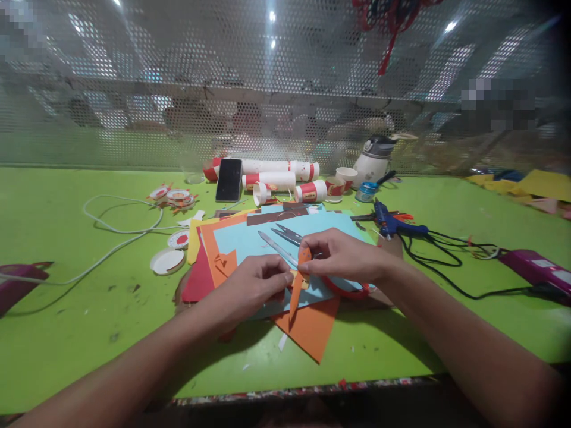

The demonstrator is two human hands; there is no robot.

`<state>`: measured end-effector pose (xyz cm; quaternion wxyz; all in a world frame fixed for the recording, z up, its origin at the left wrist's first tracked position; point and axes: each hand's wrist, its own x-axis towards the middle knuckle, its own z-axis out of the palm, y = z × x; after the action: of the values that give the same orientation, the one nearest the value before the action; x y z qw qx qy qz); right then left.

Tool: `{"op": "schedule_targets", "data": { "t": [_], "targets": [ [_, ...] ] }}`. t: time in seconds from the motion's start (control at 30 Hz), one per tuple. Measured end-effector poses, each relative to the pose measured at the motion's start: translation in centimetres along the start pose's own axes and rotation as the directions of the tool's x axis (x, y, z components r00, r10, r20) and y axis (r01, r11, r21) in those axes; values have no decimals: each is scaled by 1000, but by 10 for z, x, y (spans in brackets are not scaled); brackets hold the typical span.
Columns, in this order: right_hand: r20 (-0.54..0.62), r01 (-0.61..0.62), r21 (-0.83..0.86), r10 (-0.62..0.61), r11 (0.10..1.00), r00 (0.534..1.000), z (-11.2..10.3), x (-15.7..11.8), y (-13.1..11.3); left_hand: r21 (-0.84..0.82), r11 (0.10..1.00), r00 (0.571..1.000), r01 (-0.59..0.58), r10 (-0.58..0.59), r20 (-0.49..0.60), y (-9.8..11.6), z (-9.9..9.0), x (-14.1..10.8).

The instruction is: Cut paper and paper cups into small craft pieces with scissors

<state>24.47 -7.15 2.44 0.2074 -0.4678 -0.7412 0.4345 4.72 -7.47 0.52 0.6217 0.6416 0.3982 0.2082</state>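
Note:
My right hand (334, 254) pinches a narrow, pointed orange paper strip (295, 300) between thumb and fingers. Close beside it, my left hand (264, 284) has its fingers curled and its thumb and fingertip closed at the edge of a small yellow piece with dark marks (305, 281). The strip crosses in front of that piece. Beneath both hands lies a light blue sheet (241, 238) on a stack of coloured paper. Scissors (289, 235) with red handles rest there, partly hidden by my right hand. A pen (275, 245) lies alongside the blades.
A blue glue gun (395, 223) with a black cord lies to the right. Paper cups (311, 191), a phone (229, 180) and a white jug (373, 163) stand behind. Decorated paper discs (178, 196) and a white cable (120, 232) are at left.

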Motion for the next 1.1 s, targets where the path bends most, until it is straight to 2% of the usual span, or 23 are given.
{"op": "schedule_targets", "data": {
  "t": [0.33, 0.73, 1.1],
  "targets": [
    [39, -31, 90, 27, 995, 999, 0, -1, -1, -4, 1000, 1000, -21, 21, 11, -1, 0, 0],
    [23, -32, 113, 30, 993, 999, 1, -1, -2, -21, 1000, 1000, -7, 7, 12, -1, 1, -1],
    [14, -24, 97, 23, 995, 1000, 1, -1, 1, 65, 997, 999, -44, 43, 23, -6, -3, 1]
  ]
}}
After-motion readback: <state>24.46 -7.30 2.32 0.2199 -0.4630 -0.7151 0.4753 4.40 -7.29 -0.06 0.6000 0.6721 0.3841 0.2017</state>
